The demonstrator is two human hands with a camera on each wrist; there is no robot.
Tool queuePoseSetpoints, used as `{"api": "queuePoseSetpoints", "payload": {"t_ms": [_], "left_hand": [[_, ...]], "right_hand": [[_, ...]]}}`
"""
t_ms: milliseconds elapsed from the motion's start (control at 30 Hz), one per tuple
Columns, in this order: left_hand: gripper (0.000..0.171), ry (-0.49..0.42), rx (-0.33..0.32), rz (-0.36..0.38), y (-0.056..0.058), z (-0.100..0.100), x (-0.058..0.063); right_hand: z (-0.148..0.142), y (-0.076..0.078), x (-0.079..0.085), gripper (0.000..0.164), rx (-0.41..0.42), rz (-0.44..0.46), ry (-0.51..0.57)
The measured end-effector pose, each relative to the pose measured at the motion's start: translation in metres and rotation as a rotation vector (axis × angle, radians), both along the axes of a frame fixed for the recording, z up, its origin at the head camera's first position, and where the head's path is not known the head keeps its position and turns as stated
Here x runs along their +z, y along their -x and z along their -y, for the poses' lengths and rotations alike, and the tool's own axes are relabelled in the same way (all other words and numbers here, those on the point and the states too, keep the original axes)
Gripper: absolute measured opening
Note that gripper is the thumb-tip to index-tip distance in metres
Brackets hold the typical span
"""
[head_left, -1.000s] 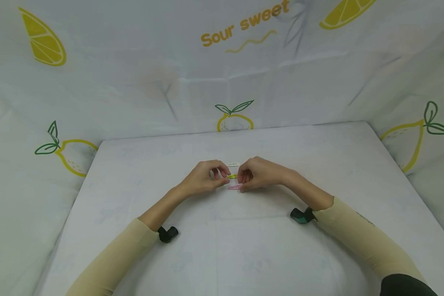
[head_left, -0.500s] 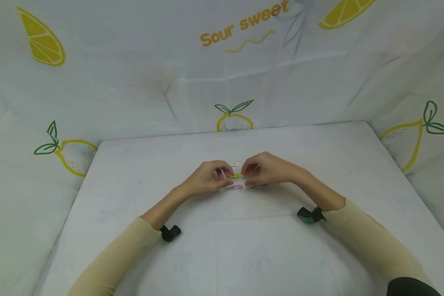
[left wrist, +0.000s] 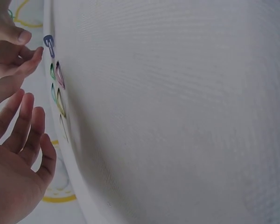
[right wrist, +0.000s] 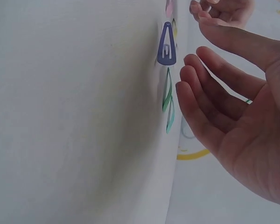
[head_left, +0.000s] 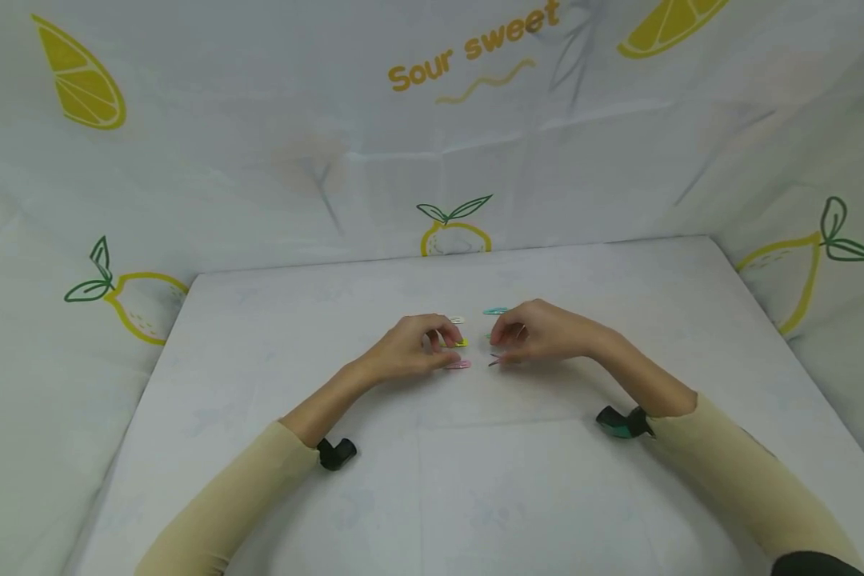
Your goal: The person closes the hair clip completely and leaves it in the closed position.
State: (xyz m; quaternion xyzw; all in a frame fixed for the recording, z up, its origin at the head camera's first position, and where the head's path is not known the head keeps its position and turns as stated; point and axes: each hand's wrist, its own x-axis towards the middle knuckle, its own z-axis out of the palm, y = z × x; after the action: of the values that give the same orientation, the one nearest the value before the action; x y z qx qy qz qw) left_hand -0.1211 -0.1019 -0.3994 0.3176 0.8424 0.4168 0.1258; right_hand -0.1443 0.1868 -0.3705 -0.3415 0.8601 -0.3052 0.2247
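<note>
My left hand (head_left: 414, 346) hovers beside three hair clips on the white tabletop: a white clip (head_left: 458, 320), a yellow clip (head_left: 463, 343) and a pink clip (head_left: 461, 365). Its fingers are loosely bent, with thumb and fingertips apart. To the right, my right hand (head_left: 547, 332) is similarly relaxed and holds nothing. Beside its fingertips is a purple clip (right wrist: 167, 57), seen broadside in the right wrist view; whether it lies flat I cannot tell. A green clip (right wrist: 167, 93) and a teal clip (head_left: 494, 310) form the same right-hand column, the green one partly hidden in the head view.
A white cloth covers the table (head_left: 432, 496). Behind and beside it hangs a white curtain (head_left: 259, 184) with lemon prints. Black wrist-camera mounts stick out at the left sleeve (head_left: 223, 508) and the right sleeve (head_left: 749, 480).
The right hand has moved away to the right, uncovering the teal, green and purple clips. The left hand has shifted slightly right over the yellow and pink clips.
</note>
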Motion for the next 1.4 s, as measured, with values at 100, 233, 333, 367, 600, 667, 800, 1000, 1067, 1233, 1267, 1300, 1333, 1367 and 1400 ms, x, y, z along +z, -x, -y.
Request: {"api": "queuePoseSetpoints", "payload": {"t_ms": [100,233,333,367,600,667,800,1000,1067,1233,1267,1300,1333,1367,1400], "left_hand": [[0.023,0.001,-0.004,0.005,-0.001,-0.003,0.000],[0.025,0.006,-0.009,0.006,-0.002,-0.007,0.000],[0.026,0.009,-0.014,-0.002,-0.002,-0.009,0.000],[0.026,0.010,-0.014,-0.002,-0.003,-0.009,0.000],[0.026,0.025,-0.022,-0.016,-0.003,-0.011,-0.001],[0.026,0.027,-0.027,-0.024,-0.003,-0.011,-0.001],[0.026,0.026,-0.037,-0.038,-0.003,-0.011,-0.003],[0.025,0.028,-0.030,-0.037,-0.003,-0.012,-0.001],[0.025,0.026,-0.028,-0.039,-0.003,-0.012,-0.001],[0.025,0.026,-0.027,-0.042,-0.002,-0.014,0.000],[0.025,0.027,-0.024,-0.042,-0.002,-0.014,0.000],[0.025,0.024,-0.020,-0.039,-0.002,-0.014,0.000],[0.026,0.022,-0.015,-0.037,-0.002,-0.015,0.000],[0.027,0.018,-0.012,-0.035,-0.003,-0.015,0.001],[0.028,0.012,-0.011,-0.033,-0.003,-0.016,0.001]], "right_hand": [[-0.004,0.000,-0.001,0.017,0.012,0.004,-0.014],[-0.009,0.000,-0.003,0.016,0.011,0.021,-0.039],[-0.012,-0.001,-0.005,0.014,0.008,0.029,-0.062],[-0.012,-0.001,-0.006,0.012,0.010,0.029,-0.068],[-0.013,-0.001,-0.008,0.007,0.008,0.020,-0.083],[-0.012,-0.001,-0.008,0.007,0.009,0.012,-0.087],[-0.011,0.000,-0.006,0.007,0.002,-0.004,-0.091],[-0.009,0.001,-0.006,0.008,-0.012,-0.020,-0.068],[-0.008,0.001,-0.006,0.008,-0.022,-0.022,-0.057],[-0.006,0.000,-0.003,0.010,-0.045,-0.051,-0.020],[-0.005,0.000,-0.003,0.010,-0.049,-0.060,-0.010],[-0.005,-0.001,-0.002,0.010,-0.052,-0.071,0.000],[-0.005,-0.001,-0.002,0.011,-0.058,-0.079,0.014],[-0.005,-0.001,-0.002,0.011,-0.064,-0.085,0.025],[-0.004,-0.002,-0.001,0.011,-0.070,-0.092,0.039]]}}
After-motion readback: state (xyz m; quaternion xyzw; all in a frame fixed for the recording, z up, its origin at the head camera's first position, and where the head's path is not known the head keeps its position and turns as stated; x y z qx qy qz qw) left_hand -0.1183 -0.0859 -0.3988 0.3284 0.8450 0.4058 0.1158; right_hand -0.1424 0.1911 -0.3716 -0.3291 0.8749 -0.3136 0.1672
